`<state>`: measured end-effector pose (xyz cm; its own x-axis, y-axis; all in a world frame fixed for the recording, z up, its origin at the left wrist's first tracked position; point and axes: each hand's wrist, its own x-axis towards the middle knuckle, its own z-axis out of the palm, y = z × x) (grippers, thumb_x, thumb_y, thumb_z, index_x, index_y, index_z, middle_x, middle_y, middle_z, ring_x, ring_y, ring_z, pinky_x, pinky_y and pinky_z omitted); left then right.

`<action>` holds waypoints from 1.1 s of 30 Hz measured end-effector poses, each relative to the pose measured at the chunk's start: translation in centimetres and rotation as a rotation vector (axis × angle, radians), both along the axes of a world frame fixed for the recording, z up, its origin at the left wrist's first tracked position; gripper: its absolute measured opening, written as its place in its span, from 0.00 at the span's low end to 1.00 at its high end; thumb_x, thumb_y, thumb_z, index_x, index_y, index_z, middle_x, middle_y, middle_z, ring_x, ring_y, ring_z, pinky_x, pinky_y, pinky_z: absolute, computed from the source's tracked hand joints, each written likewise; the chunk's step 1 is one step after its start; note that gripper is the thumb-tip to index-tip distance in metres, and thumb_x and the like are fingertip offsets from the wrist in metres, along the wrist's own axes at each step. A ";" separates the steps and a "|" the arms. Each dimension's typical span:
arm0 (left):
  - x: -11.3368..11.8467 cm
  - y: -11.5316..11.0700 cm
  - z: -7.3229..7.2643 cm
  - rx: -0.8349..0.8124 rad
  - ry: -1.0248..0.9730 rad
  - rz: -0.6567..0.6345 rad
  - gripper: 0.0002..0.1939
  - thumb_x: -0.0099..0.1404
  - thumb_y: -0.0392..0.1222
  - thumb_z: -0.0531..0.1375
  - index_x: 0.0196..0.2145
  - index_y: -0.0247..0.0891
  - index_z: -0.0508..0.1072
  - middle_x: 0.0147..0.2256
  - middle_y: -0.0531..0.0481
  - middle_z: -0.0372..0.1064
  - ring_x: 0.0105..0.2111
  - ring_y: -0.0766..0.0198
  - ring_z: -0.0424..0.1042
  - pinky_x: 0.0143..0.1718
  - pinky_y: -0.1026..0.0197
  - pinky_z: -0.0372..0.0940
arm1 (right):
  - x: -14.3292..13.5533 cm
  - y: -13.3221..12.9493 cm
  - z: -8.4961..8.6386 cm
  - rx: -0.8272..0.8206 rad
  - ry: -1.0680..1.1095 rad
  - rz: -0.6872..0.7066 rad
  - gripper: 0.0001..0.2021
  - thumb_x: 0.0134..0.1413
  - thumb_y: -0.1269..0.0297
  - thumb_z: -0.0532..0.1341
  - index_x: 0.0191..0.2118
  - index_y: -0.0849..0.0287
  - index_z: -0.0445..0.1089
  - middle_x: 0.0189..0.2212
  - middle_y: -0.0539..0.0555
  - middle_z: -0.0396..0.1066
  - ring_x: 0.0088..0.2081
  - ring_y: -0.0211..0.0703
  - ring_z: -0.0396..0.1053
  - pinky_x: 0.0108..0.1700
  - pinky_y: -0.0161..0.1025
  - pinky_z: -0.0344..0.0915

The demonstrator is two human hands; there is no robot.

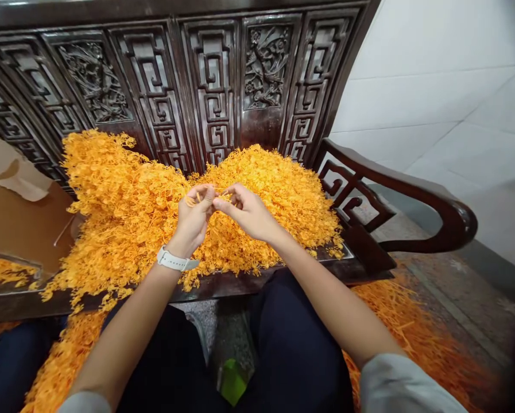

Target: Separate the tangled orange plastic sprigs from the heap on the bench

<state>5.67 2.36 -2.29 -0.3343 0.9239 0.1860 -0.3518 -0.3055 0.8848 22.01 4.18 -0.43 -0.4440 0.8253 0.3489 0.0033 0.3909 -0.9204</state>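
Note:
My left hand (192, 221), with a white watch band at its wrist, is closed in a pinch on a thin, curly orange plastic piece (190, 201). Its loops show between the thumb and fingers. My right hand (252, 215) meets it fingertip to fingertip, thumb and forefinger pinched near the same piece. What lies between the right fingertips is too small to make out. Both hands hover over a big heap of similar orange pieces (278, 178) on a dark carved wooden bench (263, 126).
A torn cardboard box (24, 212) stands on the bench at the left. The curved armrest (433, 215) rises at the right. More orange strands (395, 321) cover the floor. Something green (232, 381) lies between my legs. Another person's dark trouser leg (16, 367) shows at lower left.

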 end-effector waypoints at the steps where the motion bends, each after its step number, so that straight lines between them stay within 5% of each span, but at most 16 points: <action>1: 0.5 -0.2 0.2 0.004 -0.011 -0.013 0.15 0.58 0.44 0.77 0.38 0.41 0.77 0.34 0.53 0.75 0.32 0.70 0.75 0.34 0.67 0.71 | 0.1 0.3 -0.4 0.072 -0.055 -0.014 0.20 0.62 0.41 0.69 0.36 0.53 0.71 0.26 0.47 0.63 0.28 0.39 0.56 0.33 0.40 0.51; 5: 1.5 -0.5 0.4 -0.028 -0.026 0.003 0.09 0.60 0.34 0.72 0.35 0.38 0.77 0.32 0.53 0.73 0.31 0.70 0.73 0.32 0.67 0.69 | 0.5 0.8 -0.9 0.259 -0.181 0.042 0.26 0.72 0.43 0.60 0.27 0.55 0.61 0.23 0.47 0.57 0.28 0.40 0.54 0.35 0.41 0.50; 8: 0.5 0.2 0.1 -0.087 -0.047 0.040 0.10 0.56 0.26 0.67 0.32 0.37 0.74 0.30 0.54 0.70 0.29 0.70 0.70 0.29 0.68 0.64 | 0.2 -2.3 0.1 0.409 -0.271 0.171 0.21 0.74 0.53 0.58 0.27 0.55 0.65 0.23 0.48 0.62 0.28 0.40 0.57 0.37 0.42 0.53; 11: -1.6 1.1 0.0 -0.186 -0.129 0.128 0.12 0.54 0.22 0.65 0.27 0.36 0.69 0.27 0.56 0.67 0.25 0.74 0.66 0.27 0.70 0.61 | -0.8 -7.0 1.6 0.460 -0.202 0.671 0.14 0.73 0.63 0.58 0.32 0.54 0.73 0.31 0.50 0.75 0.34 0.41 0.69 0.41 0.41 0.61; 13: -2.8 1.3 0.1 -0.201 -0.148 0.144 0.12 0.55 0.24 0.68 0.27 0.36 0.70 0.28 0.55 0.69 0.25 0.75 0.66 0.27 0.71 0.62 | -1.3 -8.3 2.3 0.308 -0.146 1.043 0.13 0.70 0.56 0.64 0.33 0.55 0.76 0.32 0.51 0.78 0.34 0.39 0.72 0.39 0.39 0.64; 14: -3.1 1.2 0.3 -0.182 -0.141 0.126 0.12 0.56 0.28 0.71 0.29 0.36 0.72 0.30 0.54 0.71 0.24 0.75 0.67 0.27 0.71 0.63 | -1.4 -8.0 2.6 0.173 -0.054 1.112 0.14 0.65 0.51 0.69 0.34 0.55 0.77 0.31 0.50 0.77 0.32 0.38 0.71 0.36 0.38 0.64; 15: -3.3 1.0 0.4 -0.150 -0.132 0.099 0.11 0.58 0.33 0.74 0.33 0.36 0.75 0.33 0.52 0.74 0.25 0.75 0.67 0.27 0.71 0.64 | -1.3 -7.2 2.8 0.045 0.050 1.082 0.16 0.61 0.45 0.71 0.36 0.55 0.78 0.29 0.49 0.75 0.29 0.37 0.69 0.33 0.37 0.63; 18: -3.0 0.2 0.8 -0.104 -0.123 0.022 0.18 0.58 0.45 0.79 0.39 0.37 0.79 0.38 0.51 0.78 0.23 0.76 0.67 0.25 0.70 0.64 | -0.6 -3.2 3.2 -0.250 0.338 0.688 0.27 0.57 0.35 0.69 0.50 0.52 0.77 0.25 0.46 0.67 0.25 0.35 0.55 0.25 0.36 0.54; 21: -2.0 -0.4 0.9 -0.152 -0.138 0.006 0.20 0.54 0.47 0.81 0.37 0.37 0.79 0.30 0.56 0.72 0.20 0.77 0.63 0.20 0.71 0.60 | -0.1 -1.1 2.7 -0.453 0.324 0.430 0.27 0.58 0.39 0.69 0.53 0.54 0.74 0.23 0.44 0.60 0.24 0.35 0.45 0.24 0.38 0.45; 24: -0.9 -0.8 0.6 -0.178 -0.173 -0.005 0.21 0.52 0.46 0.82 0.36 0.36 0.78 0.27 0.59 0.68 0.21 0.76 0.65 0.20 0.72 0.59 | -0.3 -1.6 1.7 -0.298 0.136 0.296 0.19 0.55 0.49 0.75 0.44 0.56 0.75 0.23 0.42 0.57 0.24 0.34 0.48 0.27 0.39 0.45; 28: 0.7 -1.0 0.6 -0.108 -0.191 -0.066 0.20 0.54 0.42 0.81 0.40 0.36 0.81 0.39 0.52 0.77 0.33 0.73 0.75 0.32 0.71 0.70 | -0.2 -1.6 0.3 0.015 -0.077 0.083 0.15 0.61 0.49 0.70 0.41 0.55 0.73 0.26 0.44 0.62 0.27 0.35 0.56 0.32 0.39 0.53; 33: 1.4 -1.3 0.9 -0.135 -0.208 -0.144 0.19 0.56 0.46 0.80 0.41 0.36 0.82 0.35 0.52 0.76 0.27 0.75 0.71 0.27 0.71 0.67 | -0.2 0.0 -0.8 0.030 -0.051 0.033 0.14 0.62 0.54 0.70 0.40 0.54 0.66 0.31 0.46 0.69 0.31 0.36 0.64 0.35 0.40 0.60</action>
<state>7.05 1.11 -1.39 -0.2157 0.9765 -0.0004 -0.5613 -0.1236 0.8184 21.78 4.17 -1.26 -0.4882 0.7998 0.3492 0.0366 0.4186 -0.9074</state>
